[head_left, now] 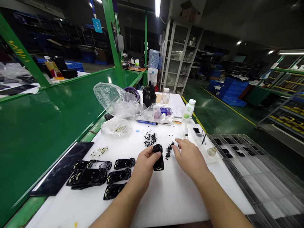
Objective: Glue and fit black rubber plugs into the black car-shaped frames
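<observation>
My left hand is closed on a black car-shaped part, thumb across its top, above the white table. To its right, my right hand reaches over a small pile of tiny black pieces, fingers apart; nothing shows between them. Another heap of tiny black pieces lies beyond my left hand. Several similar black car-shaped parts rest at the left, some stacked. Small pale pieces are scattered behind them.
Plastic bags, a blue pen-like tool, a black flask and a white bottle stand or lie at the back. A compartment tray is at the right, a dark flat panel at the left.
</observation>
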Available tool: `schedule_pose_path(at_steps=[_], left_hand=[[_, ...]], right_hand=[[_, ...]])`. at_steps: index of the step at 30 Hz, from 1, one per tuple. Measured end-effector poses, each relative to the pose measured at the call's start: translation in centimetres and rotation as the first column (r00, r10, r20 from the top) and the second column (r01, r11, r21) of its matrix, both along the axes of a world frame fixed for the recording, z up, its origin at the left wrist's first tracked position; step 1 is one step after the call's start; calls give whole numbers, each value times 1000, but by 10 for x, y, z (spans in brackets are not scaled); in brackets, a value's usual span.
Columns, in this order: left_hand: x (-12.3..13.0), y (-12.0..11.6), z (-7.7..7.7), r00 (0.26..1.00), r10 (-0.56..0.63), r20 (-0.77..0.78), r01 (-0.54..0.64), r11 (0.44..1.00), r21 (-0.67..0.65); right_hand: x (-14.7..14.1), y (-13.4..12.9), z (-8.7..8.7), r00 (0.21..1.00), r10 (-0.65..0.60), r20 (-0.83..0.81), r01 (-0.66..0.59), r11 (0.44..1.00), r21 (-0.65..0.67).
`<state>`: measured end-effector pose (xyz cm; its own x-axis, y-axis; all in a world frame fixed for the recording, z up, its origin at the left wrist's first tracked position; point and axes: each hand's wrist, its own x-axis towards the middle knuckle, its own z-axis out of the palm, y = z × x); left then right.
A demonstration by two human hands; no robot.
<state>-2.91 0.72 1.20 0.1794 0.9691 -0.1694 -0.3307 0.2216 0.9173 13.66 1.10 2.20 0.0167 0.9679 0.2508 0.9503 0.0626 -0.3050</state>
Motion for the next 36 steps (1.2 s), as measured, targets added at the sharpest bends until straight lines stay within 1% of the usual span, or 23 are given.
schedule_pose_path(at_steps=[1,2,5,9,13,16,18,20,21,22,23,24,25,26,27,28,29,30,32,33,34,35,36], left_hand=[[0,-1,1,1000,-2,-5,2,1000,2],[1,-1,2,1000,-7,-9,8,1000,3],[1,-2,2,999,-25,-31,26,1000,11],[1,-2,2,998,-30,-53,32,999,34],[1,-2,2,998,-35,-55,37,999,34],[2,-2,2,998,-28,-51,29,999,23],[2,-2,2,999,-25,-47,25,1000,9],[3,-2,3,998,-38,-47,38,999,-4],[3,-2,4,997,-53,-49,53,999,-5],[4,-2,4,996,-75,-52,75,997,-3],[4,-2,4,993,-103,-58,103,995,-1],[4,-1,4,989,-130,-70,130,992,-2],[4,0,3,984,-152,-93,153,988,-7],[4,1,2,977,-172,-125,171,985,-15],[3,2,0,968,-190,-163,189,982,-26],[3,2,-2,955,-213,-206,210,977,-35],[3,3,-4,938,-238,-254,236,971,-40],[3,3,-6,916,-264,-301,265,963,-40],[3,2,-10,869,-311,-386,323,946,-36],[4,2,-12,848,-326,-418,345,938,-33],[5,1,-13,831,-339,-442,361,932,-35],[6,-1,-13,817,-350,-458,373,927,-43],[7,-2,-13,806,-364,-467,385,921,-55]], right_hand=[[-4,2,-6,995,-43,85,50,995,-88],[-7,5,-12,988,-74,137,91,988,-123],[-13,7,-27,980,-94,176,117,985,-129],[-17,2,-34,982,-119,149,134,986,-100],[-18,-1,-39,989,-129,74,136,986,-96],[-13,-1,-41,992,-120,-28,117,990,-83],[-5,-1,-38,985,-101,-141,95,994,-53],[5,0,-29,964,-67,-255,61,998,-35],[11,2,-24,941,-37,-336,25,999,-40],[16,5,-18,886,8,-463,-33,998,-47],[21,8,-12,768,63,-638,-110,993,-34],[24,11,-7,564,117,-818,-182,983,15],[27,15,-3,295,159,-942,-227,969,92],[29,18,0,33,185,-982,-237,956,172],[30,21,1,-169,193,-967,-224,947,228],[30,24,1,-288,181,-940,-212,945,248],[30,25,0,-364,154,-919,-213,946,243],[29,25,-1,-412,122,-903,-219,949,228],[25,23,-5,-472,97,-876,-209,953,218],[23,21,-7,-476,120,-871,-181,956,230],[21,18,-8,-447,165,-879,-138,958,250],[19,15,-9,-395,220,-892,-79,959,271],[17,12,-10,-316,276,-908,-6,956,293]])
